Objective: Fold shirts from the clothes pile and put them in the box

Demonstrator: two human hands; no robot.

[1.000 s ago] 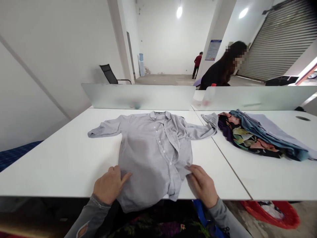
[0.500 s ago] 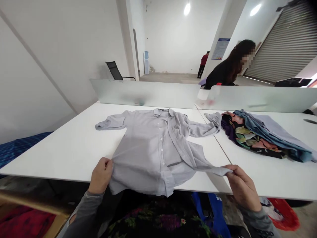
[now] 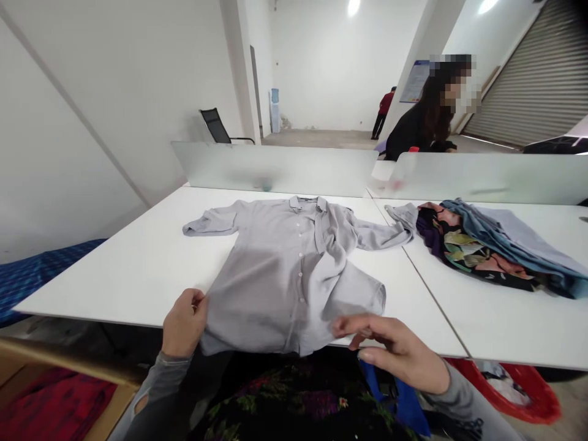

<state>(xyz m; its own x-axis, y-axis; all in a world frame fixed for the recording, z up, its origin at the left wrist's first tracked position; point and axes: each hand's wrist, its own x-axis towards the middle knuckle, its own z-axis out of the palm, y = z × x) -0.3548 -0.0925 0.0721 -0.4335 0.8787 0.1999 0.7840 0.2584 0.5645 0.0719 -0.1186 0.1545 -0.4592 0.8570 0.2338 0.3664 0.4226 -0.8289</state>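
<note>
A light grey button-up shirt lies front side up on the white table, collar at the far side and hem at the near edge. My left hand is closed on the shirt's left side edge near the hem. Over the lower right part of the shirt is my right hand, fingers apart and thumb below, holding nothing; whether the fingertips touch the cloth I cannot tell. The right front panel lies bunched in folds beside the button row. The sleeves stretch out to both sides.
On the white table, a pile of clothes lies at the right. A frosted divider runs along the back, with a person beyond it. Below are a red basket at right and a cardboard box holding red cloth at left.
My right hand has let go of the shirt's front panel and moved left, fingers opening. The panel has dropped into folds towards the button row. My left hand keeps its hold.
</note>
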